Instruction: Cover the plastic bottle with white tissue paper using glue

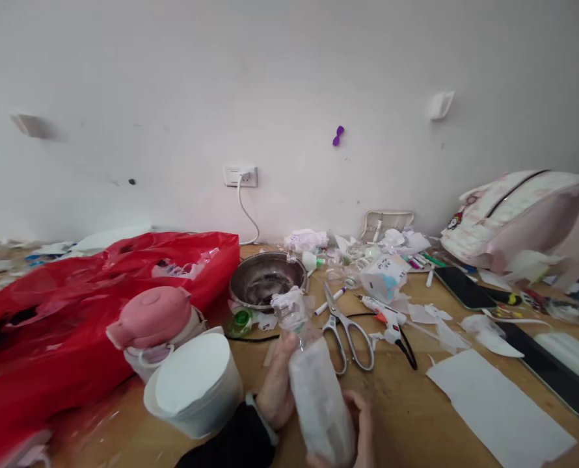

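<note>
A clear plastic bottle with a white, paper-like layer round or inside its body is held tilted above the table's front edge. My left hand closes on its left side, near the narrow neck. Fingers of my right hand curl round its lower right side. At the upper end sits a clear, flared piece with crumpled white material on top. Just right of the bottle lie grey-handled scissors, and beyond them a white glue gun. A round white container stands left of my left hand.
Behind the bottle is a metal bowl. A red plastic bag and a pink-lidded cup fill the left. On the right are white paper, a phone, scraps and a backpack. A cable hangs from the wall socket.
</note>
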Demonstrator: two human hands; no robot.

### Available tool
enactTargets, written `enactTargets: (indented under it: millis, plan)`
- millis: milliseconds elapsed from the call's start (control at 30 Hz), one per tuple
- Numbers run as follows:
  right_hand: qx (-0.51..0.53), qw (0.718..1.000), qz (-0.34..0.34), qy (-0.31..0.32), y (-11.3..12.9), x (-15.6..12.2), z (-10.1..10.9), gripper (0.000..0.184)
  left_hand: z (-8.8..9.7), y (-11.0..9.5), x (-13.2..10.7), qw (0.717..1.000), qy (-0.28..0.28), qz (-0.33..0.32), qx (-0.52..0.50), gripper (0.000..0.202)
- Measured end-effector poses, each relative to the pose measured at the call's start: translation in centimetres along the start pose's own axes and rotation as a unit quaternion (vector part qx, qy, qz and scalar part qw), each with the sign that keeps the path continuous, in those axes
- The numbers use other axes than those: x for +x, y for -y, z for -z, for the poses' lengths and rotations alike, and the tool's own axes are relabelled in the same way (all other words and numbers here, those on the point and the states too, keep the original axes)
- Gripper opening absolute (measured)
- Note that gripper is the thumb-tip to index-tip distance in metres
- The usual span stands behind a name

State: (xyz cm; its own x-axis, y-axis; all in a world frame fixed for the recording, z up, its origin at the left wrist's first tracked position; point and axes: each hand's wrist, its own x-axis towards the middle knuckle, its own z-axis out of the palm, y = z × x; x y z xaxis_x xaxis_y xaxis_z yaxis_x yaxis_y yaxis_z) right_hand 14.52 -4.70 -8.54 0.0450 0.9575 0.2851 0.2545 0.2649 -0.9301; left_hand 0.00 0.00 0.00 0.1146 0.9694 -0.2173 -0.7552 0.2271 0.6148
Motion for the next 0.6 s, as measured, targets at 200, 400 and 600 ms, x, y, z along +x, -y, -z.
enactTargets:
  millis: [200, 400, 600]
  plan:
    - [-0.025, 0.996, 0.085, 0.031, 5.2, 4.1, 1.4, 0.075, -1.0, 0.2, -0.7, 0.995, 0.037, 0.095, -0.015, 0.052]
    - [-0.086, 0.992, 0.069, 0.066, 9.0, 9.0, -1.5, 0.07, -0.6, 1.5, -0.1, 0.988, 0.047, 0.125, -0.08, 0.035]
    - [-0.122, 0.986, 0.082, 0.074, 8.2, 9.7, -2.4, 0.067, -0.7, 1.5, 0.0, 0.983, 0.075, 0.145, -0.08, 0.045]
